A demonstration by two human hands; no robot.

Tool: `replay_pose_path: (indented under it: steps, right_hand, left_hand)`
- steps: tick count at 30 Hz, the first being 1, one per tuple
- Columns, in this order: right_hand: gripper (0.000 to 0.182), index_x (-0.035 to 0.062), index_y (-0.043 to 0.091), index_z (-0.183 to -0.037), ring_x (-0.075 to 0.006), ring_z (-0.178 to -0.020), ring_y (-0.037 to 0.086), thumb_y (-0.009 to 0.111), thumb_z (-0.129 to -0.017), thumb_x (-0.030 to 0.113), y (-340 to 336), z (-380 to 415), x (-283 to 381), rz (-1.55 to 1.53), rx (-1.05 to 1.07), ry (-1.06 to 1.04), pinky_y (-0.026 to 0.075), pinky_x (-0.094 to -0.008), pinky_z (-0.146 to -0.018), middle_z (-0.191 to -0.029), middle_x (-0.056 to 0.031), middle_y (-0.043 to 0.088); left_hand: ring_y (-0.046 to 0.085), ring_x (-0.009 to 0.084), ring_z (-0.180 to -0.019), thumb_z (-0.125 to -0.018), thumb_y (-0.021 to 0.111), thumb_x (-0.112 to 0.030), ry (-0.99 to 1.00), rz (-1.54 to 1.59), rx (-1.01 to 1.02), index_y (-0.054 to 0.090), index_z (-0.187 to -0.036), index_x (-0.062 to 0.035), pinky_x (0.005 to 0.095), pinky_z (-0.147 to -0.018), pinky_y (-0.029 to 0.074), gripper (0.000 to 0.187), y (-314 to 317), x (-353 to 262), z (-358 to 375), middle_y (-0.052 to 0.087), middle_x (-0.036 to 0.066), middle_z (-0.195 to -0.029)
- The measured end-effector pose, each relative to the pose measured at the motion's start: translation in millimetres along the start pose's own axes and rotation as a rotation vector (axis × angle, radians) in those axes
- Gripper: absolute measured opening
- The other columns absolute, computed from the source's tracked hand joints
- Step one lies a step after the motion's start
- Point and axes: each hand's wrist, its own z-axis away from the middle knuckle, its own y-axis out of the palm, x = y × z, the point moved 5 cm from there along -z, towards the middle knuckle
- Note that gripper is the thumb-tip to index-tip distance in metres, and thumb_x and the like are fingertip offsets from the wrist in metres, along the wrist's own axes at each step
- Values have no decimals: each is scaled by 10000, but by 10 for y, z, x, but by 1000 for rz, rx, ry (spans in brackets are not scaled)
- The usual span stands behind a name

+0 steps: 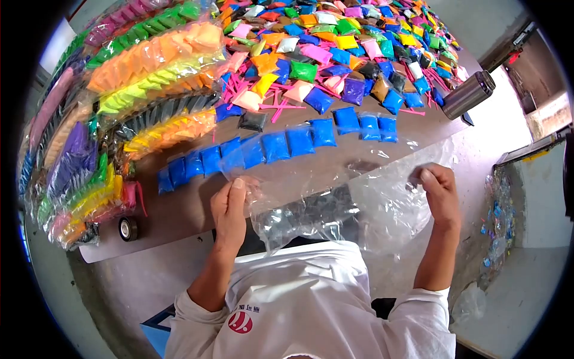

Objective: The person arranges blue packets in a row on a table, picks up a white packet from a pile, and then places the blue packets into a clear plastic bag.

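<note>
A clear plastic bag [311,179] is stretched between my two hands, above the near edge of the table. My left hand [230,206] pinches its left side, thumb on top. At the right, my right hand [439,191] is closed on the other end of the crinkled film. Just beyond the bag lies a row of small blue packets [277,148], side by side and slightly overlapping. Part of that row shows through the clear film. Another few blue packets [369,127] sit at the row's right end.
A big heap of mixed coloured packets [335,57] with pink sticks covers the table's far side. Bagged rows of coloured packets [152,60] are stacked at left. A tape roll [127,228] stands near the left edge, and a metal flask [469,96] lies at right.
</note>
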Motion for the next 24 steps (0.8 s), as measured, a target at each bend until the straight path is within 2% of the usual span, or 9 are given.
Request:
replay_pose_path:
  steps: [2,4,6,8,10,15,17,21,24]
  right_hand:
    - [217,-30,706,-1029,-138,-853,614,699,-934,165,34,-55,-76,76,44,51,482,-293,-821,-924,-58,702]
    - [276,-24,664,-1155,-134,-955,614,705,-930,131,57,-25,-42,102,-227,-37,474,-291,-884,-1049,-73,691]
    - [350,-14,620,-1237,-148,-1068,608,709,-915,88,102,-21,42,196,-229,-121,463,-298,-944,-1162,-83,677]
    - [338,-10,641,-1200,-175,-1091,621,730,-891,95,343,52,311,491,-300,-439,466,-309,-957,-1161,-98,694]
    - [342,-9,662,-1154,-222,-1061,662,763,-854,119,624,-10,279,407,97,-382,510,-357,-910,-1137,-134,710]
    - [381,13,673,-1117,-240,-910,676,799,-843,247,1308,-197,409,683,341,-350,536,-355,-739,-1059,-132,704]
    - [361,40,677,-1070,-238,-850,669,834,-811,235,1378,-227,167,785,648,-150,516,-360,-642,-1054,-126,687]
    - [302,50,672,-1014,-266,-899,659,842,-804,186,1393,-223,161,787,776,-88,523,-370,-715,-1081,-128,668]
    - [279,29,625,-1011,-319,-943,635,785,-831,170,1505,-125,214,468,837,-249,506,-444,-690,-1072,-147,646]
  left_hand:
    - [572,96,-716,-1056,459,-259,29,-64,2,703,-970,17,259,-683,456,379,10,-13,-13,667,31,-807]
    - [563,86,-733,-1059,456,-230,60,-30,-4,690,-986,24,255,-680,453,353,81,23,-11,654,27,-822]
    - [556,81,-743,-1063,457,-227,117,-40,32,684,-997,26,251,-681,450,346,187,-12,16,638,23,-824]
    - [549,77,-753,-1066,458,-224,175,-48,69,677,-1007,29,247,-682,447,340,266,-61,34,622,20,-825]
    - [528,70,-758,-1068,470,-239,187,-61,139,671,-1018,29,244,-679,439,339,336,-96,44,586,14,-824]
    - [521,76,-746,-1070,484,-255,161,22,153,672,-1033,28,253,-683,450,342,378,-134,74,577,8,-826]
    - [528,79,-747,-1071,486,-264,183,-44,122,674,-1036,22,253,-691,460,344,335,-119,77,598,9,-834]
    - [552,83,-758,-1072,485,-260,103,1,75,678,-1035,16,249,-698,465,339,256,72,76,626,13,-854]
    - [586,91,-783,-1072,482,-254,43,3,15,680,-1030,10,247,-713,476,333,207,120,52,652,26,-886]
